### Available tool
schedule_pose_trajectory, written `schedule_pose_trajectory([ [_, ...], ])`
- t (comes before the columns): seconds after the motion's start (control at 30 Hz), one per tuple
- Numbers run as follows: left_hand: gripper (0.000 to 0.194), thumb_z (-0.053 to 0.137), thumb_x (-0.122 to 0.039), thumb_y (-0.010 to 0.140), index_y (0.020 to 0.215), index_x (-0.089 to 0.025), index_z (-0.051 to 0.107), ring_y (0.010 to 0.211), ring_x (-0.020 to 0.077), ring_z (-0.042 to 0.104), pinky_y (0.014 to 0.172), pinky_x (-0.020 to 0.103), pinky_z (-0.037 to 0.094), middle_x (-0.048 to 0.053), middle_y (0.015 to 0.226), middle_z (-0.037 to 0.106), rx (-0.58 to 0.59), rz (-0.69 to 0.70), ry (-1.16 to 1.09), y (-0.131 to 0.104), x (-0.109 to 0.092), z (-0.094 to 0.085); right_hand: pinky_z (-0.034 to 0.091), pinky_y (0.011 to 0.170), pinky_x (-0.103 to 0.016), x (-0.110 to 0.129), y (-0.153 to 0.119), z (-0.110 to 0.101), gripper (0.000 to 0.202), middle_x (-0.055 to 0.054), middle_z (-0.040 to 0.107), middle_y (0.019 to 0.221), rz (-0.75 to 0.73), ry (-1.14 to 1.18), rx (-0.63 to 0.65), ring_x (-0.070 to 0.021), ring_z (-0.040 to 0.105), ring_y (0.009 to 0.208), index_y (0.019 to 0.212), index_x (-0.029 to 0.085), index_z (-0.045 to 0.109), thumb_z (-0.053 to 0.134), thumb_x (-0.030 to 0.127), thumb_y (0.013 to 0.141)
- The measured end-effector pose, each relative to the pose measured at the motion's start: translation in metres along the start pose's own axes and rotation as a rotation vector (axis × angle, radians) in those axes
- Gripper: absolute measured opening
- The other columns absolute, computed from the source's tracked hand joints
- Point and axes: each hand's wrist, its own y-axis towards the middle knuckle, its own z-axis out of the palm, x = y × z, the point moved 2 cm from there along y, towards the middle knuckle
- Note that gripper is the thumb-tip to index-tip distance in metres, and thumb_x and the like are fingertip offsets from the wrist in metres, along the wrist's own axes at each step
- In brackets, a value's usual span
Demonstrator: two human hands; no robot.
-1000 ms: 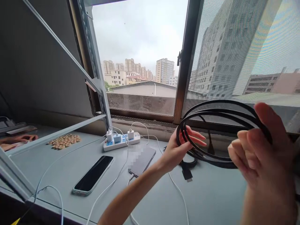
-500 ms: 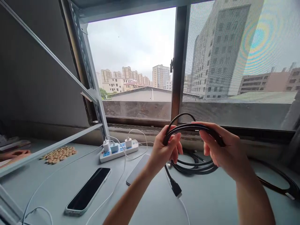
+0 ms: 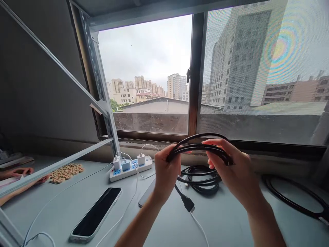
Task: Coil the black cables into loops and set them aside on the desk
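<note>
A looped black cable (image 3: 196, 146) is stretched between my two hands above the table. My left hand (image 3: 168, 168) closes round the left end of the loops, and my right hand (image 3: 228, 164) grips them at the right end. One strand bows up higher than the others. Below my left hand hangs the cable's black plug (image 3: 187, 203), its metal tip pointing down to the right, close to a white cord. Behind the hands, a coiled black cable (image 3: 205, 185) rests on the table, partly covered by my right hand and the held loops.
Another black cable coil (image 3: 290, 197) lies at the right. A phone (image 3: 96, 214) and a second device (image 3: 147, 193) lie on the left side, near a power strip (image 3: 131, 175) with chargers. A co-worker's hands (image 3: 23, 175) show at far left beside wooden pieces (image 3: 66, 172). A metal rack post (image 3: 113, 130) stands there.
Both my hands have shifted left and slightly down with the looped cable. The hanging plug has swung a little left. At far left, the co-worker's hands have come further into view.
</note>
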Motion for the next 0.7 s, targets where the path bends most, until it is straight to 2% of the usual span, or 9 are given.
schedule_pose_trajectory([
  [0.1, 0.018, 0.060, -0.022, 0.076, 0.060, -0.017, 0.067, 0.033, 0.0058, 0.028, 0.034, 0.019, 0.019, -0.006, 0.039, 0.036, -0.030, 0.022, 0.051, 0.007, -0.001, -0.005, 0.047, 0.052, -0.022, 0.000, -0.001, 0.002, 0.029, 0.004, 0.059, 0.067, 0.053, -0.111, -0.178, -0.0129, 0.060, 0.061, 0.105, 0.026, 0.062, 0.062, 0.031, 0.077],
  [0.17, 0.019, 0.062, -0.021, 0.074, 0.056, -0.017, 0.065, 0.035, 0.0061, 0.029, 0.035, 0.019, 0.020, -0.005, 0.040, 0.037, -0.050, 0.053, 0.080, 0.008, -0.004, -0.008, 0.052, 0.059, -0.027, -0.004, 0.001, 0.005, 0.041, -0.001, 0.063, 0.085, 0.029, -0.148, -0.276, -0.0175, 0.063, 0.077, 0.114, 0.026, 0.058, 0.065, 0.032, 0.073],
  [0.23, 0.020, 0.063, -0.022, 0.073, 0.054, -0.017, 0.065, 0.036, 0.0060, 0.029, 0.035, 0.019, 0.020, -0.005, 0.041, 0.039, -0.045, 0.063, 0.087, 0.007, -0.006, -0.011, 0.054, 0.078, -0.037, -0.011, 0.004, 0.010, 0.049, -0.007, 0.060, 0.107, -0.031, -0.200, -0.286, -0.0230, 0.060, 0.099, 0.121, 0.025, 0.056, 0.064, 0.035, 0.073],
  [0.3, 0.020, 0.063, -0.023, 0.074, 0.055, -0.017, 0.066, 0.035, 0.0054, 0.027, 0.035, 0.019, 0.019, -0.004, 0.041, 0.041, -0.028, 0.058, 0.071, 0.006, -0.008, -0.013, 0.048, 0.091, -0.043, -0.018, 0.006, 0.016, 0.048, -0.011, 0.055, 0.120, -0.040, -0.208, -0.210, -0.0257, 0.054, 0.112, 0.123, 0.023, 0.056, 0.060, 0.037, 0.077],
  [0.37, 0.020, 0.061, -0.024, 0.075, 0.057, -0.017, 0.067, 0.033, 0.0047, 0.023, 0.035, 0.019, 0.018, -0.005, 0.039, 0.039, -0.023, 0.043, 0.033, 0.007, -0.007, -0.014, 0.047, 0.091, -0.041, -0.022, 0.006, 0.022, 0.042, -0.011, 0.058, 0.120, 0.028, -0.151, -0.087, -0.0244, 0.057, 0.110, 0.121, 0.022, 0.057, 0.054, 0.038, 0.083],
  [0.43, 0.020, 0.059, -0.024, 0.075, 0.058, -0.017, 0.067, 0.031, 0.0041, 0.020, 0.035, 0.019, 0.016, -0.006, 0.035, 0.033, -0.044, 0.028, -0.027, 0.008, -0.006, -0.015, 0.049, 0.086, -0.036, -0.021, 0.005, 0.026, 0.037, -0.008, 0.064, 0.110, 0.102, -0.075, 0.023, -0.0213, 0.062, 0.099, 0.119, 0.022, 0.058, 0.050, 0.039, 0.088],
  [0.5, 0.019, 0.060, -0.023, 0.074, 0.057, -0.017, 0.066, 0.030, 0.0036, 0.018, 0.034, 0.017, 0.014, -0.007, 0.034, 0.028, -0.081, 0.006, -0.096, 0.011, -0.004, -0.016, 0.051, 0.079, -0.032, -0.015, 0.004, 0.027, 0.035, -0.005, 0.069, 0.097, 0.135, -0.023, 0.080, -0.0192, 0.066, 0.087, 0.116, 0.021, 0.059, 0.049, 0.041, 0.089],
  [0.57, 0.017, 0.061, -0.022, 0.073, 0.057, -0.017, 0.064, 0.030, 0.0030, 0.017, 0.033, 0.016, 0.011, -0.008, 0.034, 0.027, -0.118, -0.016, -0.173, 0.013, -0.003, -0.017, 0.053, 0.074, -0.030, -0.008, 0.004, 0.026, 0.036, -0.003, 0.070, 0.092, 0.119, 0.033, 0.059, -0.0179, 0.067, 0.081, 0.116, 0.021, 0.058, 0.051, 0.042, 0.088],
  [0.7, 0.014, 0.066, -0.021, 0.070, 0.057, -0.018, 0.062, 0.029, 0.0024, 0.014, 0.030, 0.014, 0.008, -0.009, 0.034, 0.026, -0.190, -0.060, -0.313, 0.016, -0.002, -0.020, 0.054, 0.072, -0.028, 0.005, 0.002, 0.020, 0.029, -0.002, 0.070, 0.093, 0.023, 0.033, -0.130, -0.0163, 0.067, 0.081, 0.105, 0.022, 0.062, 0.059, 0.042, 0.084],
])
